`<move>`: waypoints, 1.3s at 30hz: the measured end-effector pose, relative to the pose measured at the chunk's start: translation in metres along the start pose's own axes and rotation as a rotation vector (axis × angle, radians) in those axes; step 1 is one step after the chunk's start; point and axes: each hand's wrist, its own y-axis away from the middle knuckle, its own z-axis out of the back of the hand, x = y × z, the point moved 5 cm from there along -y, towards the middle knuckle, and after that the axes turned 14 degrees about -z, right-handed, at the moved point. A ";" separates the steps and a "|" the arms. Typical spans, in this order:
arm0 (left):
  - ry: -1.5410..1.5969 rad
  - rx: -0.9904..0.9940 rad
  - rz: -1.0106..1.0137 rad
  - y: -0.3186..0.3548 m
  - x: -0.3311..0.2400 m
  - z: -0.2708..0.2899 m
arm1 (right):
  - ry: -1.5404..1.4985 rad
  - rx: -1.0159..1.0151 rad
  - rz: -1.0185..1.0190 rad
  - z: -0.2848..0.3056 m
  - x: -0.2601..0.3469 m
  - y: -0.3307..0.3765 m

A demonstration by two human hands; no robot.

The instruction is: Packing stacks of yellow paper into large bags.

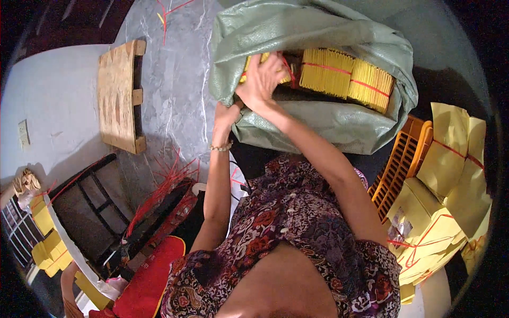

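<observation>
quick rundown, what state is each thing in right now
sack: mouth open, holding yellow bundles
bundles: tied with red string, packed upright in the sack
right hand: inside the sack mouth, gripping a bundle
left hand: gripping the sack rim
crate: orange, beside the sack, contents hidden
paper stacks: tied with red string, piled loosely
pallet: flat on the floor

Large green woven sack standing open on the floor, mouth slumped and wrinkled, packed with upright yellow paper bundles tied by red string, one smaller bundle at the mouth's left side
</observation>
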 end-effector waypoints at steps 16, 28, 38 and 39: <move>0.263 -0.211 0.183 -0.004 -0.026 0.002 | -0.010 0.398 -0.278 -0.025 -0.091 -0.047; 0.074 -0.184 -0.001 0.016 -0.043 0.007 | -0.255 0.663 -0.574 -0.075 -0.081 -0.030; 0.334 -0.028 0.046 0.009 -0.042 0.031 | -1.432 0.860 -0.633 -0.072 -0.104 -0.029; 0.414 0.079 0.007 0.003 -0.031 0.036 | -1.449 0.876 -0.617 -0.078 -0.119 -0.033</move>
